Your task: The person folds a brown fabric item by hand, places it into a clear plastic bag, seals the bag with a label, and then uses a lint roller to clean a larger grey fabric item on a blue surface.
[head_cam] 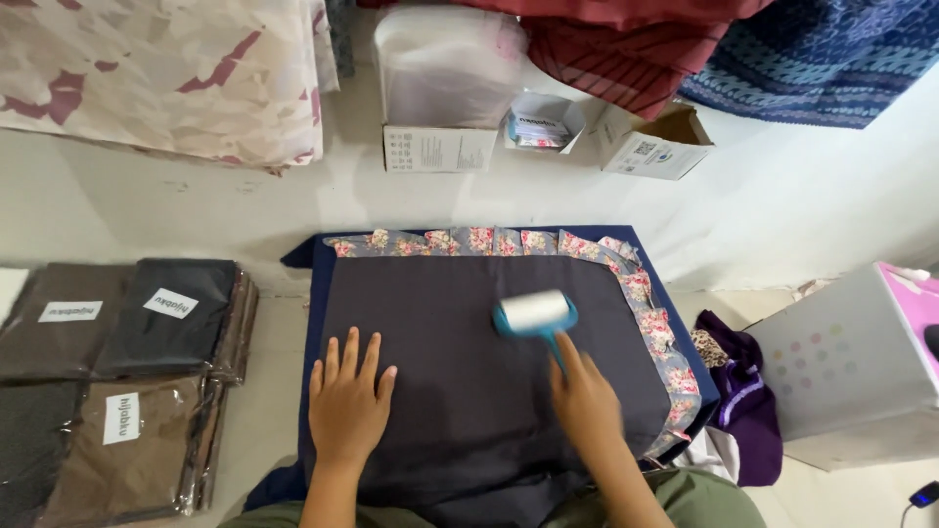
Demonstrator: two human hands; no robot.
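Observation:
A dark grey cloth (460, 332) lies spread over a small board with a floral ruffled edge (646, 293). My left hand (347, 401) rests flat on the cloth, fingers spread, at its lower left. My right hand (585, 401) grips the blue handle of a lint roller (534, 315), whose white roll lies on the cloth near the upper right. The roller looks blurred.
Stacks of bagged folded cloths in black and brown (127, 372) sit at the left. Small cardboard boxes (440, 147) and a plastic-wrapped bundle (450, 64) stand at the back. A white box with coloured dots (851, 362) and purple cloth (734, 391) are at the right.

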